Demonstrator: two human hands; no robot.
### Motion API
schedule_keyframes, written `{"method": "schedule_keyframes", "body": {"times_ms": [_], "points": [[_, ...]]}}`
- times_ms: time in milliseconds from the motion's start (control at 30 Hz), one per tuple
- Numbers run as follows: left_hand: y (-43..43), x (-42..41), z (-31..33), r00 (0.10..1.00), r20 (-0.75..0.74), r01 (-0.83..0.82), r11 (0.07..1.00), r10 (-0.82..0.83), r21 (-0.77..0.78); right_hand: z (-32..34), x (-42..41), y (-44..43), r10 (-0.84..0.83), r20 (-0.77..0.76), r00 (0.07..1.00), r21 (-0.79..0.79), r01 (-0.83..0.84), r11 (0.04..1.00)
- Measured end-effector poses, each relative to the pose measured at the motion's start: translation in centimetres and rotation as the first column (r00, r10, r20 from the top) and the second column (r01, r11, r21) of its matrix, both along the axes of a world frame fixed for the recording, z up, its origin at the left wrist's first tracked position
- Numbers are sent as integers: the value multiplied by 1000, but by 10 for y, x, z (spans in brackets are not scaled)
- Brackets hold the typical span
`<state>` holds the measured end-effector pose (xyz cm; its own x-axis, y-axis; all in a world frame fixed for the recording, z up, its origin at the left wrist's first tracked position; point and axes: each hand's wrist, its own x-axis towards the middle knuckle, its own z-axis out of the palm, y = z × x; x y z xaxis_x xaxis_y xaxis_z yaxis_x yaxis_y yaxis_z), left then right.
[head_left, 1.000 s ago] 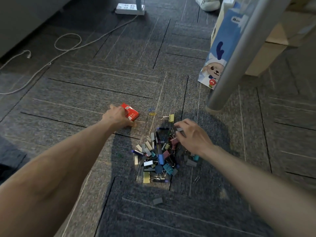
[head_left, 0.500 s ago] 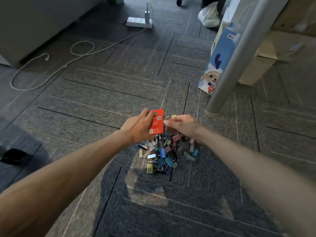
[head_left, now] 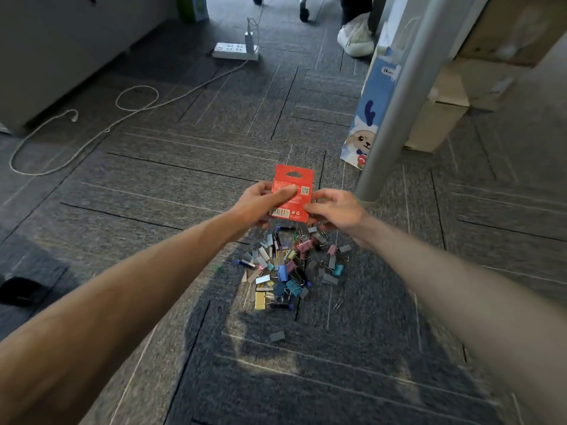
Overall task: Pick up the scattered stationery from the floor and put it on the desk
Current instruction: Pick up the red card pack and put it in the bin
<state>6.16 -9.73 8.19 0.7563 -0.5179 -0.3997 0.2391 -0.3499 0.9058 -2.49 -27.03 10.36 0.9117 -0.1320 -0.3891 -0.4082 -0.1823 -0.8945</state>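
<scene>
A small red packet [head_left: 295, 182] with a barcode and QR code is held upright above the carpet. My left hand [head_left: 260, 207] grips its left side, thumb across the front. My right hand [head_left: 336, 210] pinches the packet's lower right corner. Below both hands lies a pile of coloured binder clips [head_left: 288, 265] mixed with paper clips and small flat staple strips. One grey piece [head_left: 277, 335] lies apart, nearer to me.
A grey desk leg [head_left: 395, 99] stands just right of the hands, with a blue cartoon paper bag [head_left: 371, 111] and cardboard boxes [head_left: 445, 118] behind it. A white power strip [head_left: 234, 51] and its looping cable [head_left: 92, 127] lie far left. A white shoe [head_left: 357, 38] rests at the top.
My left hand lifted the red packet off the carpet and brought it up to the middle. My right hand left the clip pile and took hold of the packet's right corner.
</scene>
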Motion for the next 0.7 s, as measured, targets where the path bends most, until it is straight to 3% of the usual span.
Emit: {"method": "schedule_keyframes", "body": {"times_ms": [133, 200, 300, 433, 533, 633, 700], "points": [[1, -2, 4, 998, 9, 59, 998, -59, 6, -8, 2, -2, 40, -40, 998, 25, -39, 999], [7, -5, 3, 997, 48, 53, 997, -56, 64, -21, 1, -2, 100, -82, 992, -167, -113, 979], [22, -8, -5, 998, 35, 48, 990, -53, 135, -43, -5, 5, 183, -167, 969, -509, -243, 826], [46, -12, -13, 998, -67, 22, 989, -12, 149, -68, -10, 19, 323, -302, 897, -643, -442, 626], [64, -15, -22, 990, -134, -10, 989, 29, 144, -81, -14, 27, 399, -327, 857, -704, -503, 502], [79, -21, -30, 991, -135, 8, 987, 14, 161, -94, -19, 31, 404, -295, 866, -772, -465, 434], [85, -23, -33, 991, -131, -6, 988, 27, 157, -99, -20, 32, 407, -214, 888, -785, -404, 470]]}}
